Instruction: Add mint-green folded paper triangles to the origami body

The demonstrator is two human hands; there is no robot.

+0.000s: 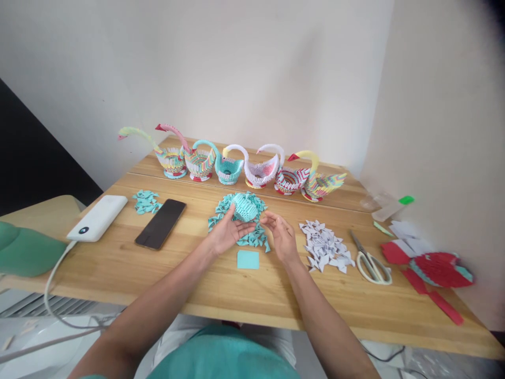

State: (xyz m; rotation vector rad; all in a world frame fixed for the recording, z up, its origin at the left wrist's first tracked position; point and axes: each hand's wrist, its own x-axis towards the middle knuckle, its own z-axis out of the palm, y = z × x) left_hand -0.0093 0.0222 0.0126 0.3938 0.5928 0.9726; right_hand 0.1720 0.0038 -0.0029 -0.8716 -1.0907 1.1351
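My left hand (229,230) holds a round turquoise assembly of interlocked folded-paper pieces (245,207), thumb on its near side and fingers beneath. To its right, my right hand (281,231) is closed in a pinch, apart from the assembly; whatever is between those fingertips is too small to make out. Below both hands spreads a pile of turquoise folded-paper triangles (221,206), partly covered by the assembly and my left hand. A flat turquoise paper rectangle (248,260) lies on the table just nearer to me.
Several folded-paper swans (229,169) line the table's back. White paper triangles (325,246), scissors (373,263) and a red paper piece (440,269) lie right. On the left are a phone (161,224), a white power bank (97,218) with a cable, and a small turquoise pile (146,202).
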